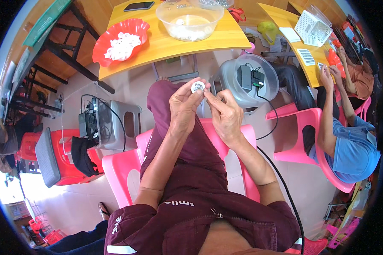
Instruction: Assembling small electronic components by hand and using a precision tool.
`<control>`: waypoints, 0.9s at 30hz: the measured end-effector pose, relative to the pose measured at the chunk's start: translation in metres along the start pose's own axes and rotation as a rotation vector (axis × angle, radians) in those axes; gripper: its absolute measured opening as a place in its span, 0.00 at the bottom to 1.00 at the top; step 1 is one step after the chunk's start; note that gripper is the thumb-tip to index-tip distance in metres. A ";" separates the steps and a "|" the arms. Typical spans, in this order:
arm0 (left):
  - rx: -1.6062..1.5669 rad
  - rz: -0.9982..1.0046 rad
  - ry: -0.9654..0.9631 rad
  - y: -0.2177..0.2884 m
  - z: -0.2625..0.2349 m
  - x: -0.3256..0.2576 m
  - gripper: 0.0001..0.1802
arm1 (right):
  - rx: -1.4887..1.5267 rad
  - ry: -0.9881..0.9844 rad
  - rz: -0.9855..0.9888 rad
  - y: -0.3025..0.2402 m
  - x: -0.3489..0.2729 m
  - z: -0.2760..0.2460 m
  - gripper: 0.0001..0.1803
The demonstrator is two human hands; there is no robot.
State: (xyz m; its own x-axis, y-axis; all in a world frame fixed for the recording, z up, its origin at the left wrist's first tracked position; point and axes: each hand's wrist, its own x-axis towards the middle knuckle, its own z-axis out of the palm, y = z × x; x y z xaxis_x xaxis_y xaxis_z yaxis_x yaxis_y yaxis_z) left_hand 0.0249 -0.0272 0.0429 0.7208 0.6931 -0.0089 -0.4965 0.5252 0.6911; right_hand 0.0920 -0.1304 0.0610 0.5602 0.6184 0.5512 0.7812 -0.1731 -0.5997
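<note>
Both hands on a small white disc.
Left hand (pixel 184 106) pinches the disc (pixel 198 87) at its fingertips; right hand (pixel 226 115) touches it from 4 o'clock, above the lap, short of the bench (pixel 166 44).

Between our fingertips (pixel 202 91) we see a small white disc (pixel 198 87) with a grey centre. Beneath our fingers lie maroon trousers (pixel 187 144) and a pink chair (pixel 127 165); beyond them, a yellow table (pixel 166 44), a red bowl (pixel 138 27) holding white pieces (pixel 122 44).
</note>
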 end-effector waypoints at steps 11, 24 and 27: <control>0.035 0.021 0.031 0.000 0.002 -0.001 0.16 | -0.055 0.000 -0.052 -0.002 0.000 0.001 0.18; 0.062 0.100 0.117 -0.011 0.006 -0.004 0.14 | -0.213 0.027 -0.146 -0.001 -0.005 0.007 0.20; 0.082 0.112 0.127 -0.013 0.007 -0.005 0.14 | -0.250 0.029 -0.160 -0.002 -0.006 0.008 0.20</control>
State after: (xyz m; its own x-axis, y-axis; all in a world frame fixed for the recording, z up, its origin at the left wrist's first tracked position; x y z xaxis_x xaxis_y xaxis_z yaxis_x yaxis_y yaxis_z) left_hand 0.0311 -0.0407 0.0388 0.5939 0.8043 -0.0163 -0.5250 0.4028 0.7498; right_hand 0.0852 -0.1272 0.0541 0.4289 0.6314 0.6461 0.9020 -0.2608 -0.3440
